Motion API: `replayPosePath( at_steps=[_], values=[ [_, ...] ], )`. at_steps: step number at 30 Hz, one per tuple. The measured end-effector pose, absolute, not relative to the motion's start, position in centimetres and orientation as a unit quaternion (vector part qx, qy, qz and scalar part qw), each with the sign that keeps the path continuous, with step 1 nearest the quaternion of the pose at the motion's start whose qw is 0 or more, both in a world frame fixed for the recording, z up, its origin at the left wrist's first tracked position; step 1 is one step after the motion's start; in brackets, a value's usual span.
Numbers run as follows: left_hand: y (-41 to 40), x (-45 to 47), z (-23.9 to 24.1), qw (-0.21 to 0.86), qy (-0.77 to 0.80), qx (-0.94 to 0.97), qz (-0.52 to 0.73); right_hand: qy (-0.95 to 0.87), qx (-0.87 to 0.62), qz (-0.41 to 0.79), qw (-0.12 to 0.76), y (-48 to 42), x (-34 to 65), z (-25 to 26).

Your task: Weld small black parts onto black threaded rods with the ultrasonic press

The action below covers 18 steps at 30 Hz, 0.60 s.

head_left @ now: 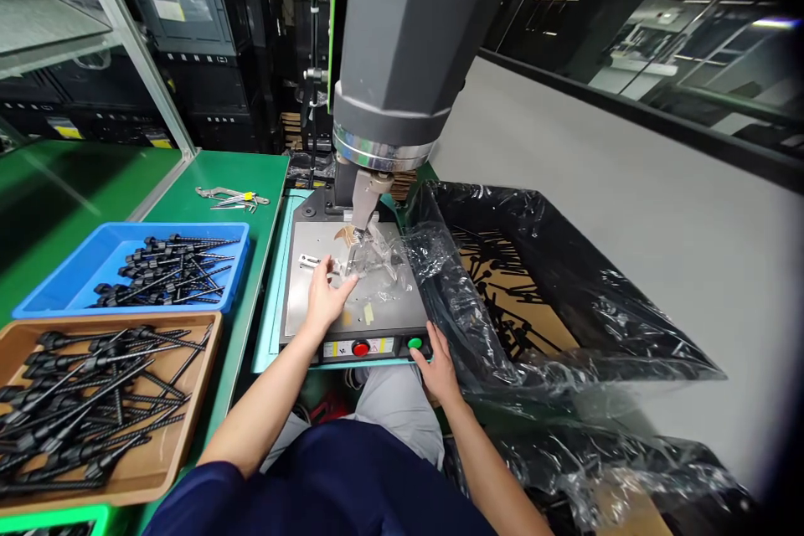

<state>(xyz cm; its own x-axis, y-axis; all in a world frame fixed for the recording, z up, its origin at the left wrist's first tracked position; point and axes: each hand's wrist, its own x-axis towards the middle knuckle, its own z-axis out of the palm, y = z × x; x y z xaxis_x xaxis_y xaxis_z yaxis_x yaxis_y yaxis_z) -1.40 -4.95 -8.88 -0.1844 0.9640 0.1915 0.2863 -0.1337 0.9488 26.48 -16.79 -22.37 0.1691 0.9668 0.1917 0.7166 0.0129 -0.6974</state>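
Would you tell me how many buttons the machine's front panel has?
2: red button in the middle; green button right of it, beside the right hand. None seems hidden.

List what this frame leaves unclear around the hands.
Head view: what the left hand holds; glare on the clear fixture blurs it.
Head view: whether the right hand presses the green button; contact too small.
Head view: panel labels, too small.
Head view: brown tray, cut off by the left edge.

Trays left of press plate; lined box right.
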Motion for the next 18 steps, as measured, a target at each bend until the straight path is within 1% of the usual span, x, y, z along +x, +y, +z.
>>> replayPosePath(
  at_steps=[5, 8, 10, 12, 14, 16, 18],
  values=[
    [-3.1, -0.4, -7.8, 0.357, 0.594, 0.538, 0.479, -0.616, -0.681, 0.190, 0.347, -16.7, 26.7, -22.0],
    [-3.5, 0.4, -7.1, 0.371, 0.577, 0.555, 0.471, -0.617, -0.677, 0.196, 0.349, -16.8, 26.9, -21.3],
    [-4.1, 1.1, -6.5, 0.340, 0.532, 0.594, 0.499, -0.604, -0.686, 0.158, 0.375, -16.9, 26.6, -20.6],
    [-4.9, 1.9, -5.7, 0.281, 0.459, 0.662, 0.522, -0.573, -0.699, 0.091, 0.418, -17.1, 25.9, -19.6],
    [-5.4, 2.6, -4.8, 0.220, 0.387, 0.735, 0.512, -0.564, -0.691, 0.069, 0.447, -17.1, 24.4, -18.3],
    [-5.6, 3.1, -4.0, 0.178, 0.336, 0.791, 0.479, -0.609, -0.645, 0.132, 0.443, -16.7, 22.3, -16.7],
    [-5.7, 3.4, -3.5, 0.148, 0.309, 0.826, 0.447, -0.678, -0.565, 0.219, 0.417, -15.8, 19.8, -15.0]
  ],
)
